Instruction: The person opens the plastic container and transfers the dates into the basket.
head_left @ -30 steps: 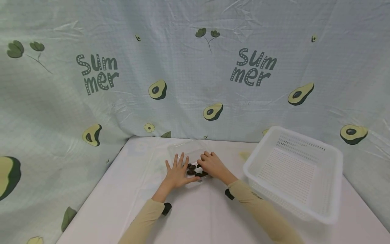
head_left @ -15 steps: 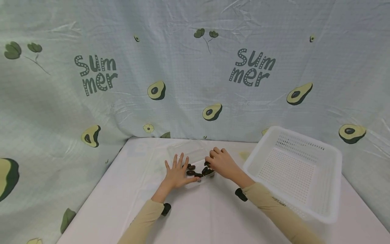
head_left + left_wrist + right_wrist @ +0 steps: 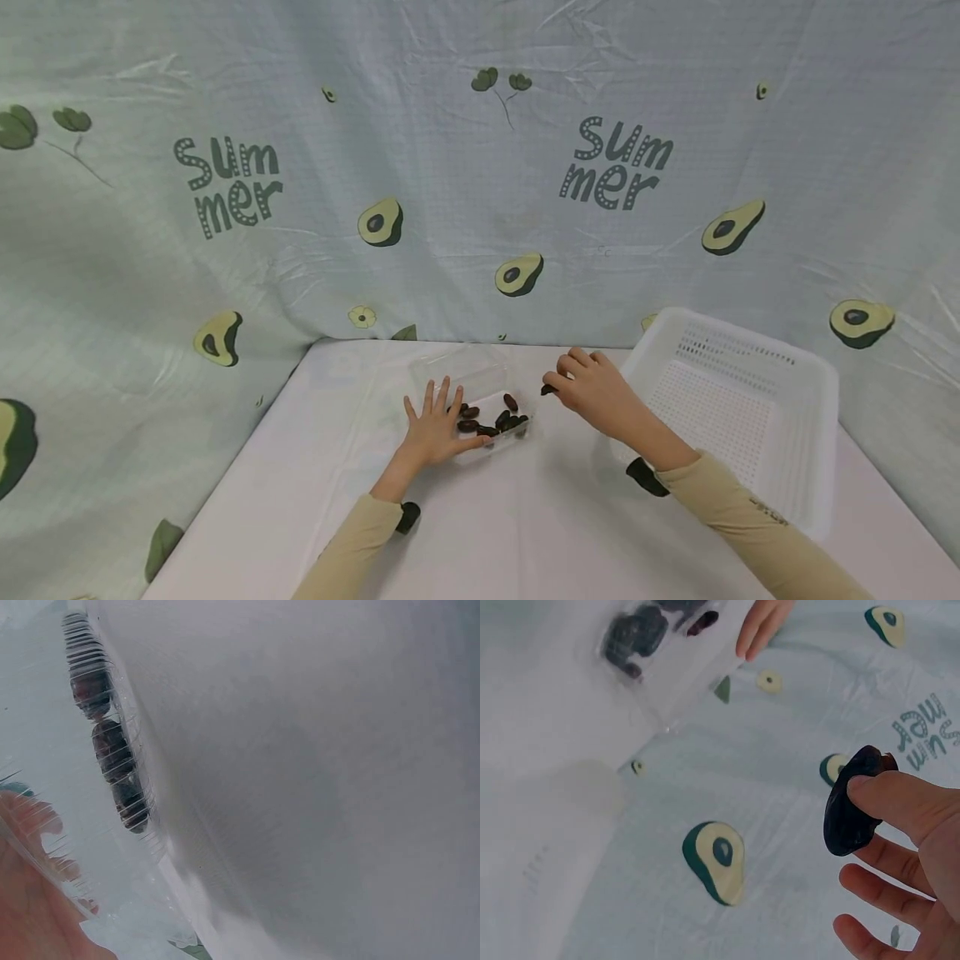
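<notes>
My left hand rests with spread fingers on the left part of a clear plastic box. Several dark brown, oval dates lie inside, and some show through the ridged wall in the left wrist view. The box's clear lid stands open on the far side. My right hand is off the table, between box and basket. It pinches one dark, shiny date between thumb and index finger, while the other fingers are loosely bent. Part of the box is hidden beneath my left hand.
A white perforated plastic basket stands at the right, behind my right forearm. The white-covered table meets a fabric backdrop printed with avocados at its back edge.
My right hand has come up out of the box and moved right toward the basket, with a date pinched in its fingers. My left hand has stayed on the box.
</notes>
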Demonstrator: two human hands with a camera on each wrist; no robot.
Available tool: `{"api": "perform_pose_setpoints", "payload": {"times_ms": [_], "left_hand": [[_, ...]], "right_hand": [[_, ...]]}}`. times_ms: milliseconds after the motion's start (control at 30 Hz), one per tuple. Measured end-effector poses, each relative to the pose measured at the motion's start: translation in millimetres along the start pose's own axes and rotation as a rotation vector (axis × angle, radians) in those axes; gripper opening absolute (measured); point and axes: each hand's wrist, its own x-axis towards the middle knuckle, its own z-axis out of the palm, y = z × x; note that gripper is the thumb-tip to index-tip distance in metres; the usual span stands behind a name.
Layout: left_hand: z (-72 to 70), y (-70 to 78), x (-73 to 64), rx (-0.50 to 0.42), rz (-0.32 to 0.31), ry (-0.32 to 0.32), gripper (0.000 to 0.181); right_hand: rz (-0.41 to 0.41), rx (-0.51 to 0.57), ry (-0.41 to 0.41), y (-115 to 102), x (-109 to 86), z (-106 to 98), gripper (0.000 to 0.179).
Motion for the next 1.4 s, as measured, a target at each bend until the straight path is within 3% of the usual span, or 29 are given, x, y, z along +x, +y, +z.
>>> {"api": "perform_pose_setpoints", "payload": {"times_ms": [267,400,633,667,733,1000,1067,1100,1167,1233,1333,1400], "left_hand": [[-1.0,0.4,-0.6,-0.011,0.004,-0.002,0.096],[-0.7,0.5,-0.2,-0.009,0.003,-0.006,0.096],[-0.4,1.2,-0.3,-0.017,0.006,-0.01,0.096],[-0.5,1.1,-0.3,-0.015,0.005,-0.009,0.096],[-0.7,1.0,-0.5,-0.015,0.004,-0.009,0.096],[-2.0,1.1,-1.2,-0.022,0.01,0.004,0.095],[-1.7,0.6,-1.2,-0.021,0.012,0.007,0.095],[-1.6,0.4,-1.2,-0.02,0.013,0.008,0.095],[-1.2,0.0,-1.1,-0.022,0.017,0.01,0.095],[-0.8,-0.1,-1.0,-0.028,0.019,0.009,0.095],[-0.6,-0.3,-0.7,-0.029,0.018,0.005,0.095],[-0.2,-0.6,-0.6,-0.028,0.017,0.003,0.096]], "right_hand": [[0.007,-0.012,0.035,43.7,-27.2,-15.8,0.034],[0.016,-0.018,0.02,66.4,-46.7,-18.3,0.031],[0.033,-0.064,0.024,102.1,-83.8,-21.4,0.043],[0.041,-0.07,0.024,106.3,-88.9,-21.5,0.042],[0.06,-0.078,0.012,114.8,-98.8,-21.3,0.024],[0.142,-0.131,-0.013,144.2,-122.4,-18.5,0.011],[0.149,-0.146,0.004,151.6,-126.0,-14.0,0.034],[0.152,-0.148,0.011,154.9,-127.4,-12.3,0.036],[0.159,-0.16,0.014,161.2,-130.4,-8.0,0.063],[0.173,-0.171,0.008,166.5,-133.0,-4.3,0.053],[0.198,-0.176,-0.026,172.5,-136.5,1.5,0.013],[0.212,-0.185,-0.045,175.7,-139.1,6.8,0.027]]}}
